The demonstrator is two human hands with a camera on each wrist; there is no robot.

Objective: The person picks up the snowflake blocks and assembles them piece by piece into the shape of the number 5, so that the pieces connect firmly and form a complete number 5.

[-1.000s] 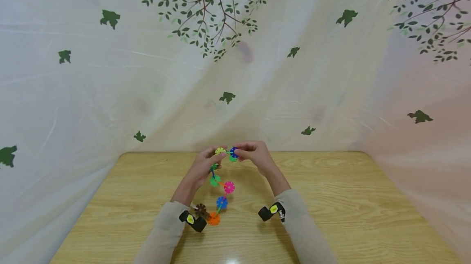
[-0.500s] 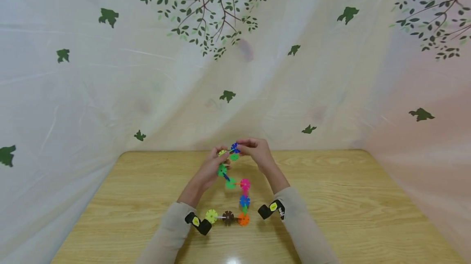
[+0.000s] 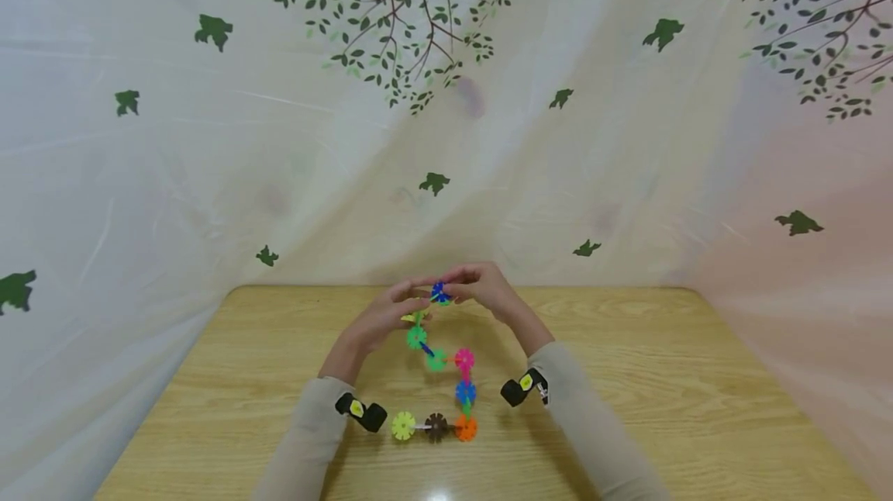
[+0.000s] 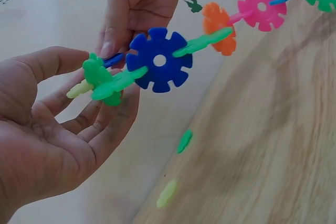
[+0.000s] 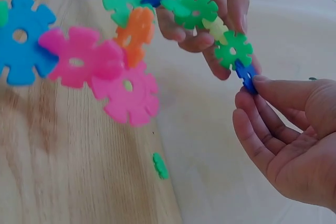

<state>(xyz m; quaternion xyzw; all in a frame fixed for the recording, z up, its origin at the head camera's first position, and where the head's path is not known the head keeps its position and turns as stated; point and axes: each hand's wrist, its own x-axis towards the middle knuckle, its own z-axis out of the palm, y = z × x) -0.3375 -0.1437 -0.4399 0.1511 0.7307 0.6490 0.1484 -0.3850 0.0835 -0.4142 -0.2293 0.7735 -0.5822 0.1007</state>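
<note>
A chain of slotted plastic snowflake discs point(image 3: 465, 391) hangs from both hands, its lower part zigzagging above or on the table to a yellow end disc point(image 3: 402, 426). My left hand point(image 3: 380, 320) pinches a green snowflake disc point(image 4: 97, 80) near the chain's upper end between thumb and curled fingers. A dark blue snowflake disc point(image 5: 247, 77) is gripped by the thumb and fingertips of my right hand point(image 3: 488, 295). In the right wrist view, its edge meets the green disc point(image 5: 234, 51). Whether the slots are fully engaged cannot be told.
Near the far edge of the wooden table point(image 3: 628, 377) lie a loose green disc point(image 4: 185, 141) and a loose yellow disc point(image 4: 167, 193), mostly hidden in the head view. Directly behind the table hangs a pale cloth point(image 3: 349, 198) printed with branches and birds.
The chain's lower part has swung to the right, bringing its yellow end disc into view. My hands have drawn closer, and the upper yellow disc has tilted and dropped.
</note>
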